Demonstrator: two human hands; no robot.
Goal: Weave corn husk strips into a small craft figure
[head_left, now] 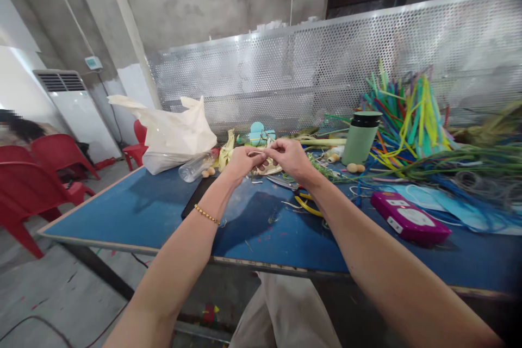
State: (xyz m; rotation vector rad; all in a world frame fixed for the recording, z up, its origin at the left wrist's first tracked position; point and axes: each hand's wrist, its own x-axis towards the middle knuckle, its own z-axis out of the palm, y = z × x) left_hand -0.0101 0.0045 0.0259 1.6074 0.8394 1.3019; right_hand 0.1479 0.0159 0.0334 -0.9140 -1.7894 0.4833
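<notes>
Close together above the middle of the blue table (163, 201), both my hands pinch a thin pale strip (256, 153), perhaps a piece of husk. My left hand (243, 162) has thumb and fingers pressed together at its left end. From the other side my right hand (291, 156) grips it the same way. Pale yellowish husks (227, 152) lie just behind my left hand. Beneath my right forearm rest yellow-handled scissors (306, 205), partly hidden. A dark flat object (198, 196) lies under my left forearm.
A white plastic bag (175, 130) and a clear bottle (196, 166) stand left. To the right are a green tumbler (361, 138), small tan balls (355, 168), a bundle of colourful strips (424, 114), green stalks (457, 157) and a purple power strip (408, 217). A perforated metal panel (261, 76) runs behind.
</notes>
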